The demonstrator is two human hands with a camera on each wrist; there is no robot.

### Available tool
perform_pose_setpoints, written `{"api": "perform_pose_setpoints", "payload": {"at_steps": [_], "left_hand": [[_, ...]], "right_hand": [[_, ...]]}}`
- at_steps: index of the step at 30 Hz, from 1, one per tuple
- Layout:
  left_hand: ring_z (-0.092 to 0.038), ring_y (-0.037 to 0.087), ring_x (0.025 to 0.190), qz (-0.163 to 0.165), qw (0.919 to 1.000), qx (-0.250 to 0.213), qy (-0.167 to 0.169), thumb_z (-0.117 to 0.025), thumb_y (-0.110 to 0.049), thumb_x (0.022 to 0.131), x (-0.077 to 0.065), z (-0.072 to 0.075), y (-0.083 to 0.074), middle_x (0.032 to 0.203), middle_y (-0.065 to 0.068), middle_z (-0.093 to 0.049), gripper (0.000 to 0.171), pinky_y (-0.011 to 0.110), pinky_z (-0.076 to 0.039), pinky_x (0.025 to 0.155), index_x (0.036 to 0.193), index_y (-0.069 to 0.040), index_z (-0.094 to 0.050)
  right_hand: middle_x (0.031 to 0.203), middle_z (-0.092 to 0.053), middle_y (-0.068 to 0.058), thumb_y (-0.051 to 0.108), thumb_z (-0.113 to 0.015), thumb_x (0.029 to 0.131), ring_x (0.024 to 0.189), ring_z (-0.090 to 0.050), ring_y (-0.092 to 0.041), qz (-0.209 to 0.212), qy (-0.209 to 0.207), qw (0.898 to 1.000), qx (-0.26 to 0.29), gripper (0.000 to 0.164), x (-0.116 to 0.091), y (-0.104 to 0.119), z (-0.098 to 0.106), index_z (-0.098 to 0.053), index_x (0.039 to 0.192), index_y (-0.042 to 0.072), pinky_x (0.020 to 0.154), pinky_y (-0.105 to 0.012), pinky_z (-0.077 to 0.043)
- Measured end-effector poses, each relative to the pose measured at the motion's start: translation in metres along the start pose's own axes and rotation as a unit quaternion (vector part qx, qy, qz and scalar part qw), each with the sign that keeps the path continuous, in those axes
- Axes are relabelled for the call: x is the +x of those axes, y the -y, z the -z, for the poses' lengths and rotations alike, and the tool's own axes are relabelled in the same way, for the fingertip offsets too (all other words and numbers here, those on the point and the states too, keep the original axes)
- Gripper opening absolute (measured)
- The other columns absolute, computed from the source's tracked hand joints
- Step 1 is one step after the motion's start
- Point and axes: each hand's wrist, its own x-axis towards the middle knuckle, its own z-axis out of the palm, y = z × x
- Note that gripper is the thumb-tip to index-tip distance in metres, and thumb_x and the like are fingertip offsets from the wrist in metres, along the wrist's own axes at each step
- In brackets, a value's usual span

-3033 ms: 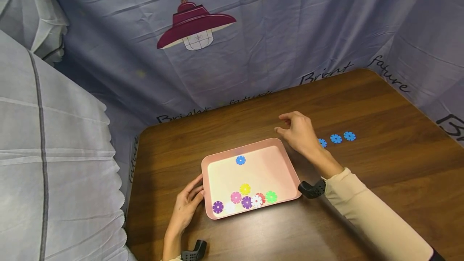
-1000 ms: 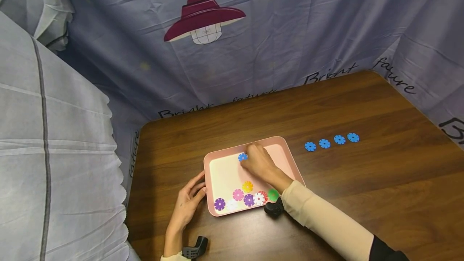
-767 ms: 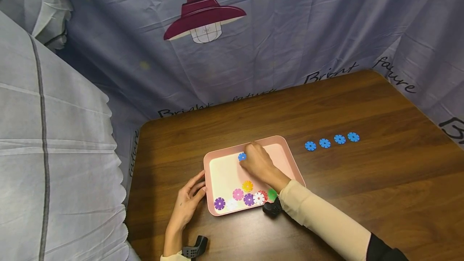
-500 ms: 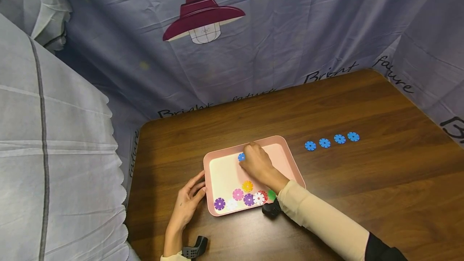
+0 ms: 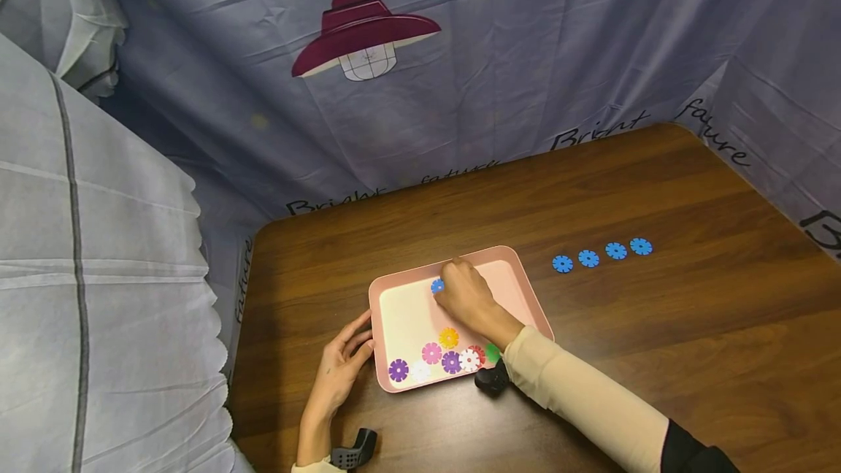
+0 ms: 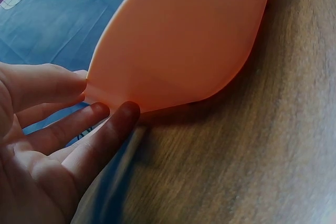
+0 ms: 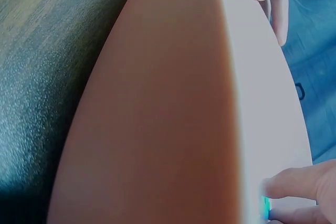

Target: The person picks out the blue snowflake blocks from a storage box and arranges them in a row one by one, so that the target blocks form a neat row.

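Observation:
A pink tray (image 5: 407, 312) sits on the wooden table. My left hand (image 5: 338, 369) touches its left side; in the left wrist view, the fingertips of the left hand (image 6: 58, 135) rest against the outer wall of the tray (image 6: 184, 40). Over the back of the tray, my right hand (image 5: 468, 296) has its fingers at a blue snowflake disc (image 5: 436, 285), partly covered by them. The right wrist view shows the thumb and finger of the right hand (image 7: 302, 190) pinching the disc (image 7: 266, 208), mostly hidden.
Several other discs lie along the tray's near side, among them purple (image 5: 398, 370), pink (image 5: 431, 353), orange (image 5: 449, 338), white (image 5: 469, 360) and green (image 5: 493, 353). Right of the tray, blue discs (image 5: 588, 259) form a row. A printed curtain (image 5: 525, 57) stands behind the table.
My right hand has come from beyond the tray's right back corner to the blue disc inside it. A row of several blue discs is now fully uncovered. The left hand stays put.

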Motion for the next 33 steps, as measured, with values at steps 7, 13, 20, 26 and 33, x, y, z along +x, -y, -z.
{"api": "perform_pose_setpoints", "payload": {"at_steps": [7, 13, 20, 26, 33], "left_hand": [[-0.051, 0.039, 0.124, 0.005, 1.0000, -0.006, 0.001, -0.060, 0.004, 0.094, 0.0002, 0.0001, -0.0001, 0.146, 0.024, -0.043, 0.051, 0.022, -0.051, 0.089, 0.143, 0.006, -0.045], [-0.051, 0.039, 0.124, 0.007, 1.0000, -0.006, -0.001, -0.060, 0.004, 0.094, 0.0000, 0.0003, -0.0002, 0.146, 0.023, -0.043, 0.051, 0.022, -0.051, 0.089, 0.143, 0.005, -0.045], [-0.051, 0.038, 0.124, 0.005, 1.0000, -0.007, -0.002, -0.060, 0.004, 0.094, 0.0004, 0.0001, 0.0001, 0.146, 0.024, -0.043, 0.051, 0.022, -0.051, 0.089, 0.143, 0.005, -0.045], [-0.051, 0.038, 0.124, 0.000, 1.0000, -0.009, -0.001, -0.059, 0.005, 0.094, 0.0004, -0.0005, 0.0011, 0.147, 0.025, -0.042, 0.051, 0.022, -0.051, 0.089, 0.143, 0.006, -0.044], [-0.053, 0.033, 0.123, -0.006, 0.9999, -0.010, -0.001, -0.059, 0.005, 0.094, 0.0000, -0.0013, 0.0013, 0.147, 0.025, -0.042, 0.051, 0.022, -0.051, 0.089, 0.143, 0.007, -0.043]], "right_hand": [[0.087, -0.061, -0.011, 0.004, -0.072, 0.071, 0.068, -0.048, -0.021, -0.006, 0.013, 1.000, -0.006, 0.029, 0.0005, 0.0013, 0.0007, -0.049, 0.057, 0.011, 0.058, -0.034, -0.046], [0.089, -0.063, -0.016, 0.007, -0.073, 0.069, 0.070, -0.049, -0.021, -0.003, 0.004, 1.000, -0.010, 0.028, 0.0007, -0.0003, -0.0005, -0.048, 0.057, 0.011, 0.063, -0.037, -0.050], [0.080, -0.059, -0.011, 0.006, -0.072, 0.069, 0.066, -0.048, -0.021, 0.003, 0.004, 1.000, -0.009, 0.027, 0.0017, -0.0013, -0.0010, -0.048, 0.057, 0.011, 0.059, -0.035, -0.048], [0.084, -0.062, -0.015, 0.007, -0.072, 0.069, 0.067, -0.050, -0.022, 0.005, -0.006, 1.000, -0.005, 0.026, 0.0010, -0.0011, -0.0012, -0.049, 0.058, 0.010, 0.062, -0.038, -0.051], [0.084, -0.063, -0.016, 0.005, -0.073, 0.070, 0.068, -0.051, -0.021, 0.011, -0.012, 1.000, -0.018, 0.030, 0.0013, -0.0007, -0.0012, -0.048, 0.055, 0.010, 0.065, -0.042, -0.053]]}}
